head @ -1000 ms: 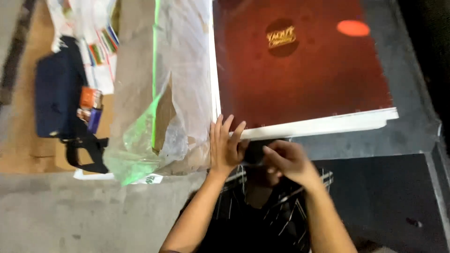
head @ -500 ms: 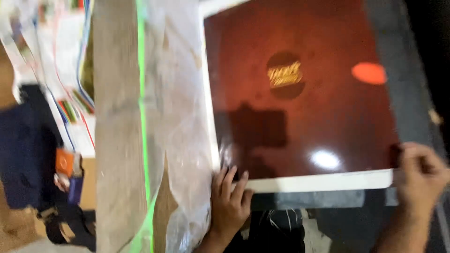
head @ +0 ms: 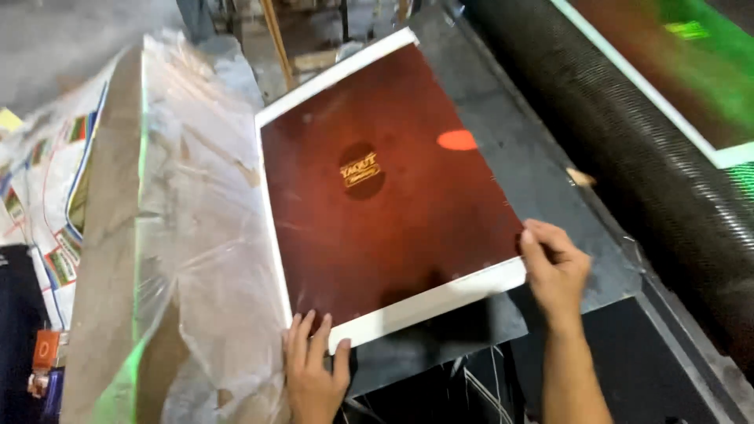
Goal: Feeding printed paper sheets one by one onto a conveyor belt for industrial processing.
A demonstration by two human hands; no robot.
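Dark red-brown board point(head: 393, 228), white edges; clear wrap point(head: 204, 259); black ribbed roller point(head: 628, 141).

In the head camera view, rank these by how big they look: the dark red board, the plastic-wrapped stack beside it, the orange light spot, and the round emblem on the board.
1. Dark red board and plastic-wrapped stack: too alike to rank.
2. Round emblem.
3. Orange light spot, slightly smaller.

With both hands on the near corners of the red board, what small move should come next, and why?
Probably push the red board a little forward, toward the black roller. The left hand and right hand press its near white edge, it lies flat on the grey table, and the plastic-wrapped stack blocks the left side.
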